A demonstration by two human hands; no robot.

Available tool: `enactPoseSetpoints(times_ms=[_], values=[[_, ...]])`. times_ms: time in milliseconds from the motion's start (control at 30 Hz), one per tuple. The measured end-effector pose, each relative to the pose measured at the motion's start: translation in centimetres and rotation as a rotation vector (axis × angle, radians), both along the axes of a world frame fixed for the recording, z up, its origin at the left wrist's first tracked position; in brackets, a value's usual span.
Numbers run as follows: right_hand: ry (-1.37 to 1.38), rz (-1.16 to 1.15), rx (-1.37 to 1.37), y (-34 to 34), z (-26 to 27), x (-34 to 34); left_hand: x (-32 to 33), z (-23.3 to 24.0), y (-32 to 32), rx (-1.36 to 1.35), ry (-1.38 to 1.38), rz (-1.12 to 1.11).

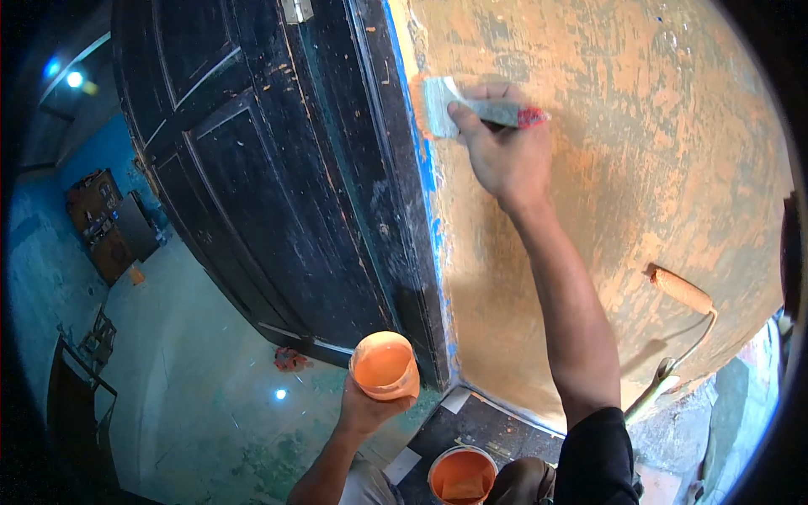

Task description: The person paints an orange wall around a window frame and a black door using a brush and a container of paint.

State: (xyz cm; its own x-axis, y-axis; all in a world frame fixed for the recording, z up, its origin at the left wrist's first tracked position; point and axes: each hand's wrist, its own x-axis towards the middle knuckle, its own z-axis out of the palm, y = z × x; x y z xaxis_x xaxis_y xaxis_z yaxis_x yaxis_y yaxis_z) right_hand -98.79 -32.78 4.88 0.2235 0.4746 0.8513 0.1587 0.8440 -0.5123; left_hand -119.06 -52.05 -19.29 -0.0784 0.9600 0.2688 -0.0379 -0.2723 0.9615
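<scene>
My right hand (510, 145) grips a flat paintbrush (440, 108) with a red-tipped handle. Its orange-stained bristles touch the wall (606, 158) right beside the dark door frame (404, 208). Patchy orange paint covers this wall, and a strip of blue (433, 183) shows along the frame's edge. Lower down, my left hand (372, 407) holds a small tub (385, 366) of orange paint from below, its open top facing up. The tub is in front of the bottom of the dark panelled door (265, 208).
A paint bucket (463, 476) with orange paint stands on the floor between my legs. At right, a paint roller (682, 291) on a pole rests by the wall. A red cloth-like thing (290, 360) lies near the door. Furniture, including a cabinet (104, 221), stands at the far left.
</scene>
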Motion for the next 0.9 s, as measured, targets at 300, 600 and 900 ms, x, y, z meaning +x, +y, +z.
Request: enactPoseSetpoints(times_ms=[300,600,900], values=[[-0.054,-0.005,-0.228,-2.1,-12.0,1.1,1.7,-1.7,-0.7,-0.026,-0.076,0.017],[-0.393,-0.102,-0.238,-1.7,-1.2,1.3,0.4,-2.5,-0.1,0.017,-0.089,0.045],[0.037,-0.004,0.261,2.0,17.8,1.4,0.3,-1.4,-0.4,-0.018,-0.16,-0.021]])
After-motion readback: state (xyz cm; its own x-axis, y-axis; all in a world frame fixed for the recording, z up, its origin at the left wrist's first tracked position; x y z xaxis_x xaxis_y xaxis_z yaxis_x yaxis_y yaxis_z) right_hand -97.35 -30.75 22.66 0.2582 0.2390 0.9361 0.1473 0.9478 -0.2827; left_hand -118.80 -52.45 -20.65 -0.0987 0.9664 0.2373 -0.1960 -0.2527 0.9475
